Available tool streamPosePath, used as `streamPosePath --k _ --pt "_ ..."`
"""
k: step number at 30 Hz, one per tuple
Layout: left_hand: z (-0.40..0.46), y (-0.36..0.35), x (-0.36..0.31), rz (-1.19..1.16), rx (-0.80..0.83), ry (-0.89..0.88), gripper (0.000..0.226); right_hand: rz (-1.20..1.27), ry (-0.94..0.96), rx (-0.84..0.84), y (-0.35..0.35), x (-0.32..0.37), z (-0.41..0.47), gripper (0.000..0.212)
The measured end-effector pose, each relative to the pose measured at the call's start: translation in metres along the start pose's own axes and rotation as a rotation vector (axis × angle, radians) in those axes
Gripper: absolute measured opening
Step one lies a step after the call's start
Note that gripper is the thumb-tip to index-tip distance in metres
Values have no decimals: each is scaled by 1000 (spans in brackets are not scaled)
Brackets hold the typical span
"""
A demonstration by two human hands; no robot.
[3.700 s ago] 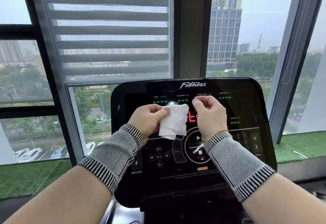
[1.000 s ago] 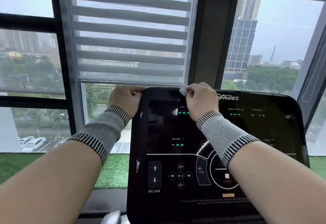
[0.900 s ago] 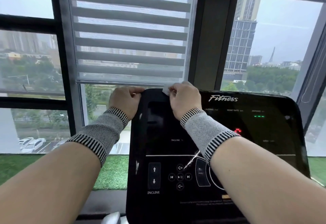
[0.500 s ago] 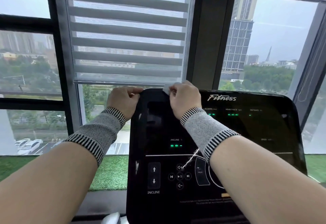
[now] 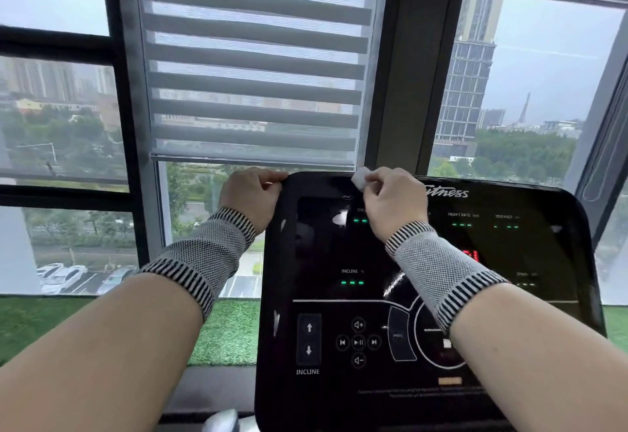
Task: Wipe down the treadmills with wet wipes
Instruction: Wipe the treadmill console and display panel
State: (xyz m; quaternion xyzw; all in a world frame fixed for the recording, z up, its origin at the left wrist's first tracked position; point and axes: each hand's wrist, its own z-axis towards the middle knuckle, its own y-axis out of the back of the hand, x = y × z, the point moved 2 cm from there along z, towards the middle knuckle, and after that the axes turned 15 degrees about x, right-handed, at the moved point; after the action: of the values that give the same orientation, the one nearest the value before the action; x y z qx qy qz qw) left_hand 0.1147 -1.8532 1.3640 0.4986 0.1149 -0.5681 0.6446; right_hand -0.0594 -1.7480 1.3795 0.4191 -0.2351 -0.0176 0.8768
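Left hand [image 5: 249, 195] curled over console [image 5: 319, 248] top-left corner, frame centre. Right hand [image 5: 394, 200] pinches balled wipe [image 5: 359, 176], pressed on console top edge, right of left hand.

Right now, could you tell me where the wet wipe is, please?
In the head view, the wet wipe is pinched in the right hand at the top edge of the treadmill console, left of its logo.

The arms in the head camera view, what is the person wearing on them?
Each wrist carries a knitted wrist sleeve: the left wrist sleeve and the right wrist sleeve are grey mesh-textured fabric with black-and-white striped bands at both ends. The forearms below them are bare. The left hand and right hand wear no gloves.
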Motion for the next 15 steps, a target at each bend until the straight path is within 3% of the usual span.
streamPosePath --k 6,12,15 --pt "2 0 3 -38 5 -8 21 4 97 99 -17 47 3 20" --pt "2 0 4 -27 -14 -27 21 -28 -39 -17 -1 6 2 20" --pt "3 0 4 -24 -17 -23 20 -43 28 58 -11 32 7 22"
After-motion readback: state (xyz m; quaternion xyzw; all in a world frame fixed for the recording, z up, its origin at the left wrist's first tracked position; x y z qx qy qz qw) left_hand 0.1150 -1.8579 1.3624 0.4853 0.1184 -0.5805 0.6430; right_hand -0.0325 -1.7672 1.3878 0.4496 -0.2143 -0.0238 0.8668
